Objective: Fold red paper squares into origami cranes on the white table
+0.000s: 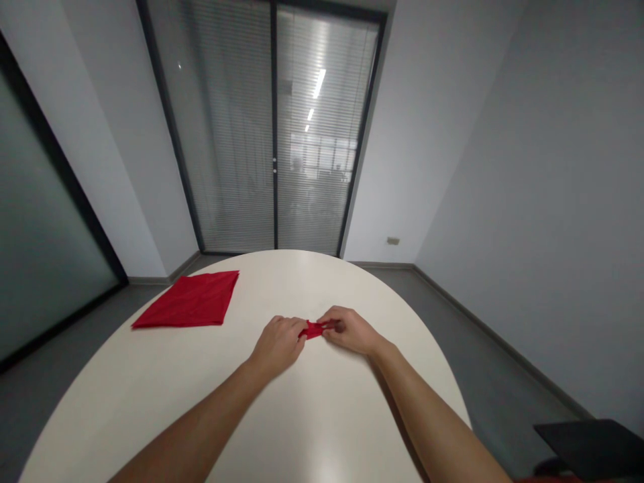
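Over the middle of the table, a small piece of red cloth (312, 329) stretches between my two hands. My left hand (282, 342) is closed on its left end, thumb below and fingers on top. The right end is pinched by my right hand (349, 330), with fingers and thumb curled together. Much of the cloth is hidden by my fingers, so its full shape cannot be made out. A larger red cloth (194, 300) lies flat, folded into a four-sided shape, to the left of my left hand near the table's edge.
The white round table (312, 409) spreads under both arms. Beyond it stand glass panels with blinds (322, 154). A dark chair (594, 443) is at the lower right, close to the table. Grey walls (553, 201) rise on the right.
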A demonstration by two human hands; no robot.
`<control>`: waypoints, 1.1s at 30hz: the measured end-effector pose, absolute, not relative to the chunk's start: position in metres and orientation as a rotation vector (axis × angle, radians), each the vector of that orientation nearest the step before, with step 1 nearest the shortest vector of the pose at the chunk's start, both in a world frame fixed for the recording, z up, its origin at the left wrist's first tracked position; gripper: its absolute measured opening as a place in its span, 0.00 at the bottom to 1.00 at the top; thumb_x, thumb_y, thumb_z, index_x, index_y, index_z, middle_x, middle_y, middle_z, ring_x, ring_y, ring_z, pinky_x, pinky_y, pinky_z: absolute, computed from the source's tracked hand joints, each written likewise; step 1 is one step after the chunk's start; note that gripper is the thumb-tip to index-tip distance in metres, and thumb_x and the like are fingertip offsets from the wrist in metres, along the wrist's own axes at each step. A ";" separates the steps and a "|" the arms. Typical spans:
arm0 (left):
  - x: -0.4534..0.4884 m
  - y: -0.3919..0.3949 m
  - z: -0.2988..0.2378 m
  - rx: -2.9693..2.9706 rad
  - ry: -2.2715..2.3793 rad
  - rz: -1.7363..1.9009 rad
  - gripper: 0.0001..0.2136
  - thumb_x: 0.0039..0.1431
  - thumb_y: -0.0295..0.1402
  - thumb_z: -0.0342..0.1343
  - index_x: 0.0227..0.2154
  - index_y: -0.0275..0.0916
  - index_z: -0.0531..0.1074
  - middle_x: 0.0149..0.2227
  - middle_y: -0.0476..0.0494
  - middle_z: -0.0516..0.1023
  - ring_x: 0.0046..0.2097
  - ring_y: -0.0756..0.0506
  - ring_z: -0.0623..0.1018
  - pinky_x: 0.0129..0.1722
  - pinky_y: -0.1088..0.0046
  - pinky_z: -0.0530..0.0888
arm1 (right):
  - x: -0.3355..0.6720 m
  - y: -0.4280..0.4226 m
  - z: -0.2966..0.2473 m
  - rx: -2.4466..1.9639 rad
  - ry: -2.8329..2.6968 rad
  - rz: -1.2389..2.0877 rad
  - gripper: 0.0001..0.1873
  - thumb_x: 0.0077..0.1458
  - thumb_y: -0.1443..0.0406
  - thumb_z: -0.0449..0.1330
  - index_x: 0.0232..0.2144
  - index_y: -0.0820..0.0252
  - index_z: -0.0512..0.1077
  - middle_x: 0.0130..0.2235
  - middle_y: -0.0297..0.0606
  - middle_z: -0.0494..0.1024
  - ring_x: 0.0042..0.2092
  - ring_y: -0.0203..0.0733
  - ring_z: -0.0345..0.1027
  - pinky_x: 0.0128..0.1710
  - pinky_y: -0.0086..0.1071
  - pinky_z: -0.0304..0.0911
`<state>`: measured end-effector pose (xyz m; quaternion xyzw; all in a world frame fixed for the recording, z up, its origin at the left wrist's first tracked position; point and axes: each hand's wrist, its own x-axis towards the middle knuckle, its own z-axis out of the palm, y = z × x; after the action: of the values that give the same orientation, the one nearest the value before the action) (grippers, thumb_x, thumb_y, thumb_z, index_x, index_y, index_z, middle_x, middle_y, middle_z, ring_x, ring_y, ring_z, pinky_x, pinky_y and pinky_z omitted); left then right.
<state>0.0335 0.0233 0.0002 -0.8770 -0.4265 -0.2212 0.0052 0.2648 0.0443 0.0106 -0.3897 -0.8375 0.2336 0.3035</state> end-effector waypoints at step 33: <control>0.033 0.026 0.001 -2.641 -1.439 -0.631 0.12 0.64 0.23 0.50 0.46 0.40 0.74 0.41 0.42 0.82 0.44 0.42 0.80 0.46 0.65 0.74 | 0.254 0.039 0.014 -0.932 -2.059 0.679 0.22 0.51 0.64 0.69 0.50 0.57 0.75 0.45 0.41 0.80 0.44 0.43 0.74 0.49 0.38 0.68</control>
<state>0.0331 0.0261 0.0006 -0.8589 -0.4680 -0.2051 0.0340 0.2537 0.0394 0.0137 -0.3650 -0.8068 0.2660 0.3809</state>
